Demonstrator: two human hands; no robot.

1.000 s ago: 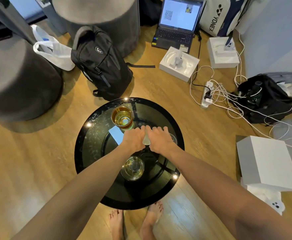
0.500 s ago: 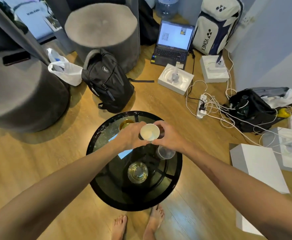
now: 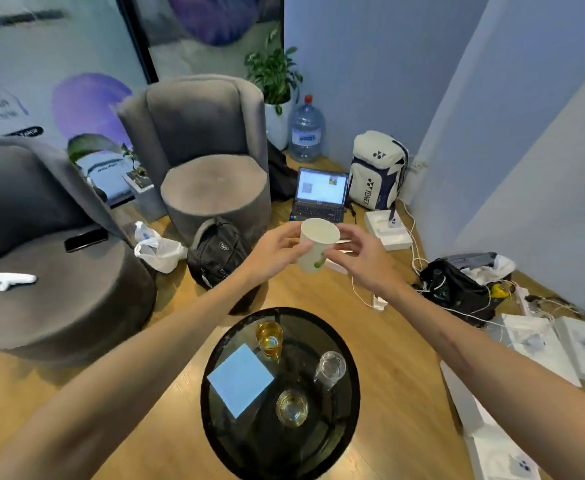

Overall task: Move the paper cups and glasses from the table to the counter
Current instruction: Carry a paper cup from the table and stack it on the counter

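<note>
A white paper cup (image 3: 316, 247) with a green mark is held upright in the air, well above the round black glass table (image 3: 346, 420). My left hand (image 3: 273, 250) grips its left side and my right hand (image 3: 357, 255) holds its right side. On the table stand an amber glass (image 3: 269, 338) at the back, a clear glass (image 3: 330, 369) on the right and a low amber glass (image 3: 291, 407) near the front. A light blue sheet (image 3: 239, 378) lies on the table's left part.
Two grey armchairs (image 3: 211, 168) stand at left and behind. A black backpack (image 3: 217, 254), a white plastic bag (image 3: 157, 249), a laptop (image 3: 320, 195), a white sports bag (image 3: 377, 171), cables (image 3: 422, 268) and white boxes (image 3: 540, 344) lie on the wooden floor.
Both hands have lifted the paper cup off the table and raised it high. The camera has tilted up, so the chairs and walls now show.
</note>
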